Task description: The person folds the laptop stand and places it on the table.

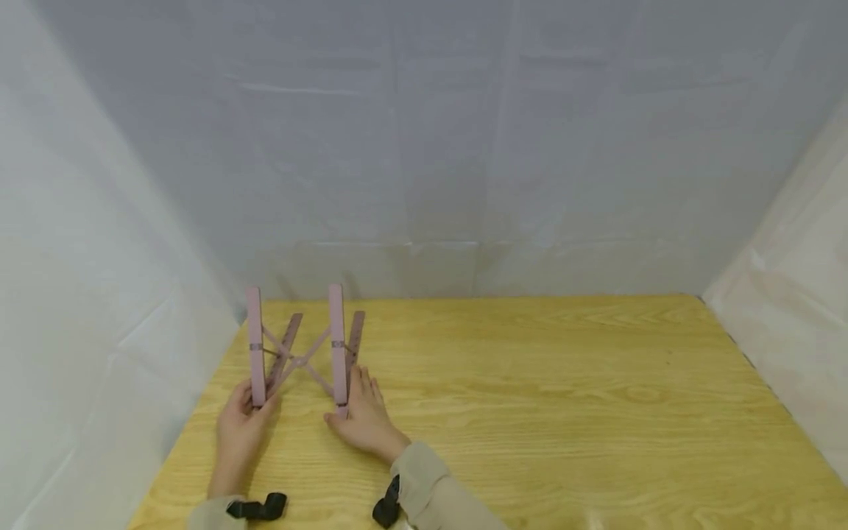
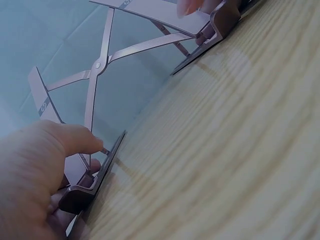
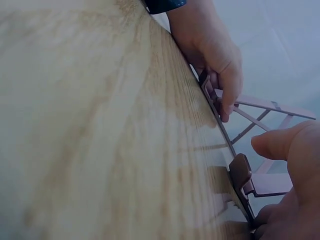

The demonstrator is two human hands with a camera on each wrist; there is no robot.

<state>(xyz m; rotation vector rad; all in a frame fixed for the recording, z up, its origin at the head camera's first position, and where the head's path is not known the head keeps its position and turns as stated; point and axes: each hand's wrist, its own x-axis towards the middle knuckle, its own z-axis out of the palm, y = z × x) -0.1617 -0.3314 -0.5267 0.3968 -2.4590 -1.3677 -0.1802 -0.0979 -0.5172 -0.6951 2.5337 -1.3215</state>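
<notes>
Two hands at the near ends of a spread pink stand

From where I stand, the pink folding stand [image 1: 300, 361] sits toward ten o'clock on the wood-grained counter [image 1: 563, 412], its crossed braces spread between two pairs of rails. The left upper rail [image 1: 255, 346] and the right upper rail [image 1: 337, 324] run side by side, their long axes close to twelve o'clock, while the lower rails beneath lean toward one.

The person's left hand [image 1: 245, 427] has the left pair's near end held between thumb and fingers. Seen from that grip, the crossing of the braces lies toward half past one.

The right hand [image 1: 364, 419] straddles the right pair's near end, fingers along its three o'clock side. Its thumb looks clear of the hooked end in the right wrist view, so I can't tell how firm that grip is. From there the crossing lies toward ten.

Neither hand is plainly nearer that crossing; what matters, I'd judge, is that each has its own side, with the braces joining the two ahead of them.
</notes>
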